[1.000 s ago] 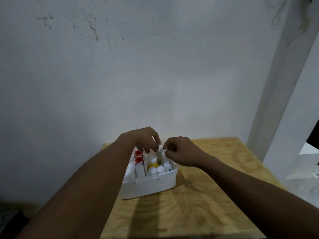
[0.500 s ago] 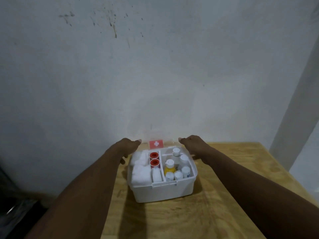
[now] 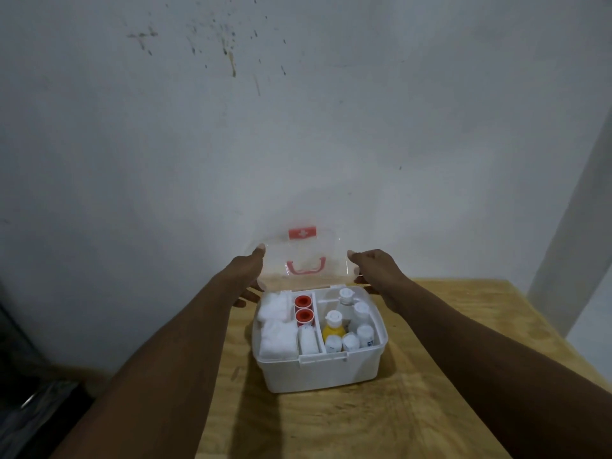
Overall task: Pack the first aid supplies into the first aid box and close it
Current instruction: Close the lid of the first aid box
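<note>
white plastic first aid box point(image 3: 318, 371) sits open near the tabletop's point(image 3: 430, 409) far left corner, packed with bottles point(image 3: 365, 334), two red-cored tape rolls point(image 3: 302, 301) and gauze point(image 3: 277, 337). its clear lid point(image 3: 304, 256) (red handle, red cross label) stands raised at the back; the left grip point(image 3: 246, 273) and right grip point(image 3: 374, 270) each clasp one side edge of it.

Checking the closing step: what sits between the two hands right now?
In the head view, the clear lid with its red handle, raised over the open box; left hand and right hand hold its side edges.
</note>
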A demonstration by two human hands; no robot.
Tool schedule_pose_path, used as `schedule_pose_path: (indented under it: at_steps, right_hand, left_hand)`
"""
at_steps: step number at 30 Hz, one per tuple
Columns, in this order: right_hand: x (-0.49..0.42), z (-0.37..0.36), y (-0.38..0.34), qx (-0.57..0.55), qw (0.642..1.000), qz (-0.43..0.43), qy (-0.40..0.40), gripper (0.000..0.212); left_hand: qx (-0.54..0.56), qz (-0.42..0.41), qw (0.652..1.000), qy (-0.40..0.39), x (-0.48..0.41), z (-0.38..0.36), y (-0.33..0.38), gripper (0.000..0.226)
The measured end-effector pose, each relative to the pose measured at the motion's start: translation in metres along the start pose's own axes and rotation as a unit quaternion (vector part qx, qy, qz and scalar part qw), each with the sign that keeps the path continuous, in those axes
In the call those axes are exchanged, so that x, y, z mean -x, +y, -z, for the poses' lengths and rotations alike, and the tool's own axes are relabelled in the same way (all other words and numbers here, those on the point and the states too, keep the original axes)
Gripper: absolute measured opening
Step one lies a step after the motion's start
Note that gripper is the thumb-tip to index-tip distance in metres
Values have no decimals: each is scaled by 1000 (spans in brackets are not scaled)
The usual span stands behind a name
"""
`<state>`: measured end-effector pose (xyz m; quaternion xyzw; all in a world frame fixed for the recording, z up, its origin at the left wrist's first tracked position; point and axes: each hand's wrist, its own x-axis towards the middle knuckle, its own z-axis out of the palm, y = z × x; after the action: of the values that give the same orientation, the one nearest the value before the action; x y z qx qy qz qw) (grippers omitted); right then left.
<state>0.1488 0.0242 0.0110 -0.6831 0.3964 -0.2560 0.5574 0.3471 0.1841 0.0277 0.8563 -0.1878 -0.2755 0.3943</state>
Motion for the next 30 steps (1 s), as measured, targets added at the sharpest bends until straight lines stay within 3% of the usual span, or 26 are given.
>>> schedule_pose_path:
  at_steps: [5, 11, 15, 19, 23, 25, 30]
  right_hand:
    - [11, 7, -14, -35, 999, -10, 14, 44]
    - [36, 19, -15, -48, 999, -2, 1, 64]
    - [53, 25, -5, 28, 999, 23, -9, 68]
    - [73, 21, 6, 168, 982, 87, -17, 50]
    - [87, 8, 18, 336, 928, 164, -3, 49]
    - [89, 2, 27, 352, 918, 181, 8, 49]
    - [88, -5, 45, 368, 903, 222, 23, 50]
  left_hand:
    - [75, -7, 997, 9, 16, 13, 7, 97]
    - [94, -36, 995, -11, 40, 28, -3, 97]
    - [75, -61, 995, -35, 56, 27, -19, 73]
    - [21, -88, 996, -23, 70, 12, -32, 53]
    - [-107, -160, 981, 40, 80, -15, -38, 60]
    - [-142, -193, 969, 62, 80, -35, -45, 69]
    - [-165, -260, 940, 145, 81, -59, -65, 67]
